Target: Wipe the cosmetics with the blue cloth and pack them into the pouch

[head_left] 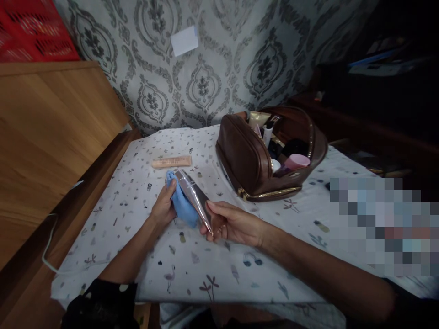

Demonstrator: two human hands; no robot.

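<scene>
The left hand (164, 204) is closed on a blue cloth (185, 208), thumb on top near its upper edge, and the rest of the cloth hangs down on the side toward the right hand (231, 221). The right hand grips the lower end of a silver tube (196, 196), its thumb over the near end and its fingers curled under. The tube lies between the two hands, slanting from just beside the left thumb down into the right hand's fingers, with the cloth along its left side; whether the left fingers also touch the tube cannot be told. Just beyond the left hand, a peach tube (171, 162) lies flat on the printed sheet (137, 256) beneath both hands. Beyond the right hand and off to its right stands a brown bag (245, 155), unzipped, its opening showing a pink lid (297, 161), a white bottle (268, 135) and a gold packet (259, 119) among darker items. Well to the left of the left hand are a wooden panel (55, 132) and a pale cable (46, 246). Ahead of both hands rises patterned wallpaper (219, 55) bearing a white paper (184, 41).
</scene>
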